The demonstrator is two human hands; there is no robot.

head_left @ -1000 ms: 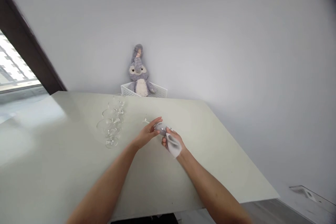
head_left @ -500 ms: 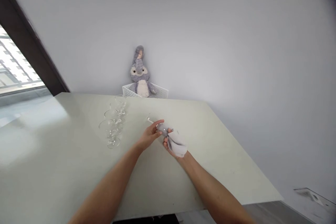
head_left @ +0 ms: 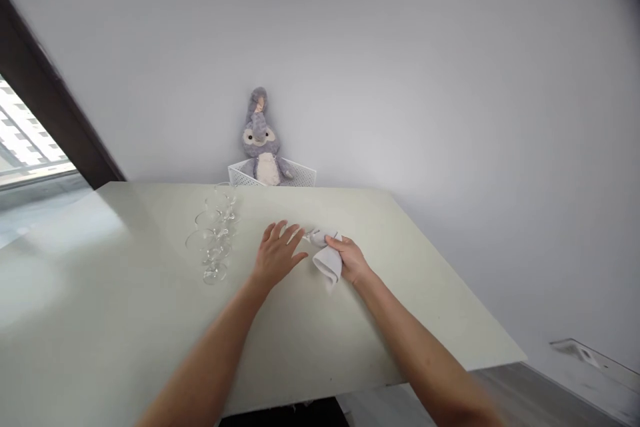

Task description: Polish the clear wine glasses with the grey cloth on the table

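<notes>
My right hand [head_left: 353, 259] grips a white cloth [head_left: 329, 261], thumb on top, with one end of the cloth hanging down. The cloth is wrapped about the bowl of a stemmed glass [head_left: 307, 233], which points left above the table; most of the glass is hidden by cloth and fingers. My left hand [head_left: 277, 255] is open with its fingers spread, just left of the glass at its foot end. Whether the fingertips touch the foot is hard to make out.
Several clear stemmed glasses [head_left: 214, 257] stand close together in a row on the pale table [head_left: 125, 320], left of my hands. Behind the table's far edge, a grey plush toy [head_left: 265, 147] sits in a white perforated basket [head_left: 304, 175] against the wall.
My left hand has let go of the glass bowl and opened, shifting slightly left. My right hand has turned over, now holding the cloth around the bowl from the right.
</notes>
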